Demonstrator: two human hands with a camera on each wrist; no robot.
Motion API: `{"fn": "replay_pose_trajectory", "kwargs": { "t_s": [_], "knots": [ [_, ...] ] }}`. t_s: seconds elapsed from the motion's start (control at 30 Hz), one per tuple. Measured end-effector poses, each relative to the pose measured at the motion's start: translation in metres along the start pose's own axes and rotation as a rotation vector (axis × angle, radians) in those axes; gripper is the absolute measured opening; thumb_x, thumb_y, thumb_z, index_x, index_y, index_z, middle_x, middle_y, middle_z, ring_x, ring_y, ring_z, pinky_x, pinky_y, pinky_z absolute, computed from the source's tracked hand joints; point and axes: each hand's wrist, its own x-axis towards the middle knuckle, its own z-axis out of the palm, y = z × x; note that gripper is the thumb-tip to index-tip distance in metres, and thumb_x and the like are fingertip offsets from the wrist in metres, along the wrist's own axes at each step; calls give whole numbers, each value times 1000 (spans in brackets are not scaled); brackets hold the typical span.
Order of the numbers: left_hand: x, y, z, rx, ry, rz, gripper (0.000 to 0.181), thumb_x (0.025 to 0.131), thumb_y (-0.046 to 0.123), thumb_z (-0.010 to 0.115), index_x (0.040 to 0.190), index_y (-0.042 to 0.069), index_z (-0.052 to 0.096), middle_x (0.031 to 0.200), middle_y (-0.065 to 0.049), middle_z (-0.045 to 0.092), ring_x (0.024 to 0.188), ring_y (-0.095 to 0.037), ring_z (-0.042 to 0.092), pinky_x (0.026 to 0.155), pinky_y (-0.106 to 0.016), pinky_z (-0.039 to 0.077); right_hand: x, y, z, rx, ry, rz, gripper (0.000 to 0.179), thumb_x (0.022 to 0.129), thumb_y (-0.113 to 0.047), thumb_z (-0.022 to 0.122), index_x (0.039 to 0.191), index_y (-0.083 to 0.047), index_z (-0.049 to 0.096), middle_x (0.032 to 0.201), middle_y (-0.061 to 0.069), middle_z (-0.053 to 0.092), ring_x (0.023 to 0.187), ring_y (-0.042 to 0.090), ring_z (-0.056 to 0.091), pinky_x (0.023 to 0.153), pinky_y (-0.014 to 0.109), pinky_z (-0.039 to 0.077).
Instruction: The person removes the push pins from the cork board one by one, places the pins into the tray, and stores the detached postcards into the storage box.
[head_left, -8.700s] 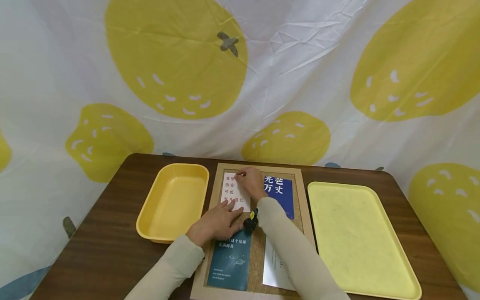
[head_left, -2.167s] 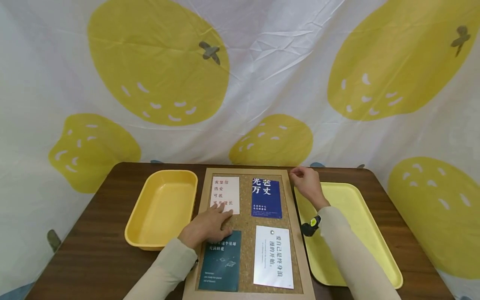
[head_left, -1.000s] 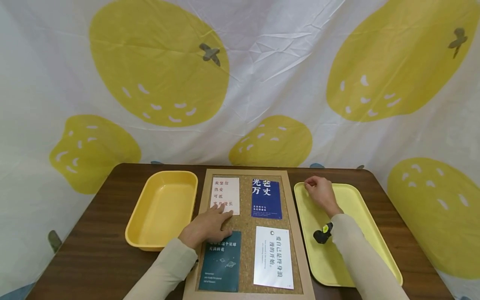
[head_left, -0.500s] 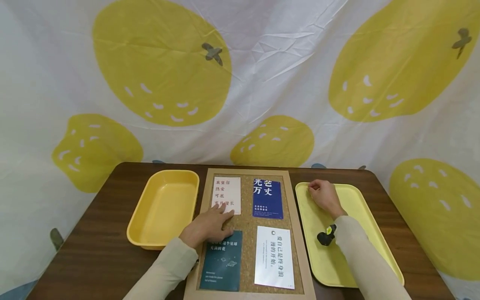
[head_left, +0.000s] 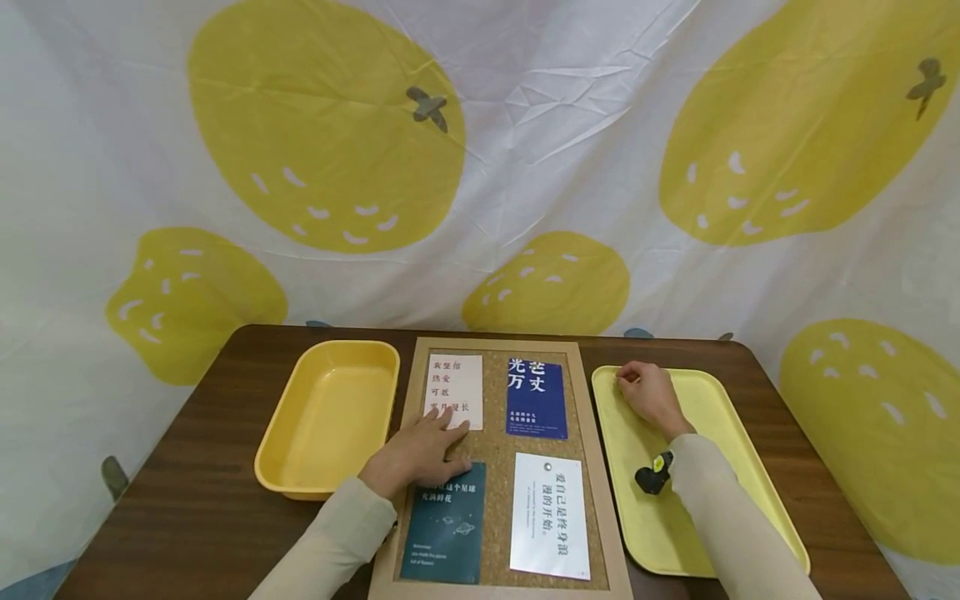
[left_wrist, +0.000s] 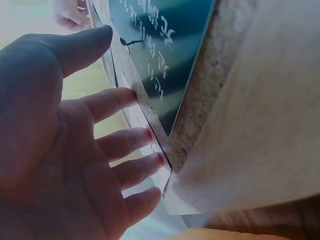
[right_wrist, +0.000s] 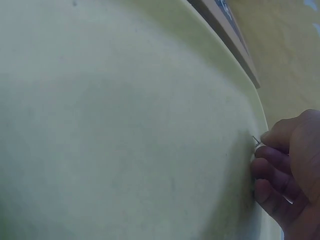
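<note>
A wood-framed corkboard (head_left: 496,500) lies on the table. It bears a pale pink card (head_left: 454,379), a blue card (head_left: 536,400), a teal card (head_left: 444,533) and a white card (head_left: 550,521). My left hand (head_left: 416,450) rests with spread fingers on the board, fingertips over the pink card's lower edge and thumb at the teal card's top. In the left wrist view a dark pin (left_wrist: 124,42) sits by the teal card's edge. My right hand (right_wrist: 290,165) pinches a thin metal pin (right_wrist: 256,141) between thumb and forefinger, at the far left corner of the yellow tray (head_left: 697,408).
Left of the board stands a deeper yellow-orange basin (head_left: 330,417). The shallow tray lies close along the board's right side. All of it is on a dark wooden table (head_left: 195,500), with a lemon-print cloth (head_left: 525,167) hanging behind.
My right hand has left the pink card's top, passed right over the board's frame and come down at the tray's far left corner. My left hand has stayed on the board throughout.
</note>
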Motion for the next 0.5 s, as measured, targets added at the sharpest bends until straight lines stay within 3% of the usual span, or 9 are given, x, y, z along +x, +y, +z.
{"fn": "replay_pose_trajectory", "kwargs": {
  "t_s": [0.23, 0.5],
  "knots": [
    [2, -1, 2, 43, 10, 8, 63, 87, 53, 47, 140, 20, 38, 146, -10, 28, 135, -31, 20, 109, -49, 14, 0, 2, 0, -4, 0, 6, 9, 83, -9, 61, 87, -3, 67, 77, 7, 65, 63, 17, 54, 57, 28, 42],
    [0, -1, 2, 53, 17, 8, 63, 86, 54, 48, 139, 21, 38, 146, -10, 29, 135, -32, 21, 109, -50, 13, 3, -11, -3, 8, 69, -38, 9, 83, -12, 62, 88, -6, 67, 80, 8, 65, 63, 17, 55, 56, 30, 42]
  ]
}}
